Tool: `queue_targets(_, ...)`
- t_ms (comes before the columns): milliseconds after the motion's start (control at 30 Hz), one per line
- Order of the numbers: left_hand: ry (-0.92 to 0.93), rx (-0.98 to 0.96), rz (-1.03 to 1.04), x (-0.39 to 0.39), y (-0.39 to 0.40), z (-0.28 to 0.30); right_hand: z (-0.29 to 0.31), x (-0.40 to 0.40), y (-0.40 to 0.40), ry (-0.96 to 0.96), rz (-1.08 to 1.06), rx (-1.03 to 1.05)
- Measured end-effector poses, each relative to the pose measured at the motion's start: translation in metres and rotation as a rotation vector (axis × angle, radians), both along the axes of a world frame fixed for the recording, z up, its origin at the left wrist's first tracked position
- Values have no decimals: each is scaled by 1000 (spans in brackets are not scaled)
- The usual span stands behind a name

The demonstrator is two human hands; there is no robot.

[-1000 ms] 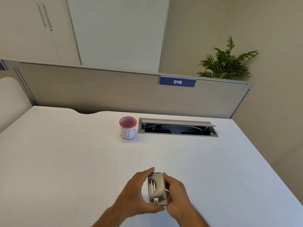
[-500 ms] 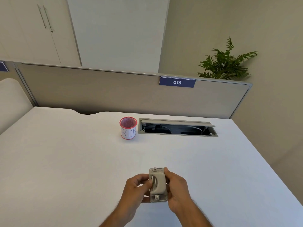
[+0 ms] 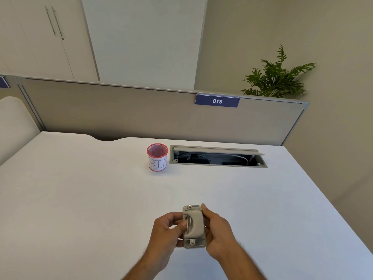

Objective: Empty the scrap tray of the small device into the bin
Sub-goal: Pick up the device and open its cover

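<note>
White desk (image 3: 80, 199) fills the view — the small grey device (image 3: 193, 227) is held above it at 6 o'clock, clamped between left hand (image 3: 167, 233) and right hand (image 3: 218, 231), fingers closed around its long sides. At 12 o'clock, well apart, stands the bin (image 3: 157, 157).

Both hands (image 3: 193, 233) clasp the grey device (image 3: 193, 227) — bin (image 3: 157, 157) well beyond.
</note>
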State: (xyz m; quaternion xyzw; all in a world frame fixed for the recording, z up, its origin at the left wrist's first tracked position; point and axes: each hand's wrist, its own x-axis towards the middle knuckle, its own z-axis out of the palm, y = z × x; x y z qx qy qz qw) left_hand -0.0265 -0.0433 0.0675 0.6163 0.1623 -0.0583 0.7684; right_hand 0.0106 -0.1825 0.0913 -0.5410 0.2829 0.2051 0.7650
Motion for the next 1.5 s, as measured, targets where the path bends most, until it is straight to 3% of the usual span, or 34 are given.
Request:
queue_targets(300, 23, 4, 150, 11, 8, 3, -17, -25, -5, -120, 82, 156)
queue_targets(467, 46, -5, 162, 11, 5, 3, -21, -32, -3, -184, 73, 98)
queue_targets(1100, 38, -87, 79, 3, 1, 7, 1, -13, -7, -287, 200, 20)
queue_targets(1500, 123, -83, 9, 13, 8, 10, 1, -13, -6, -265, 206, 89)
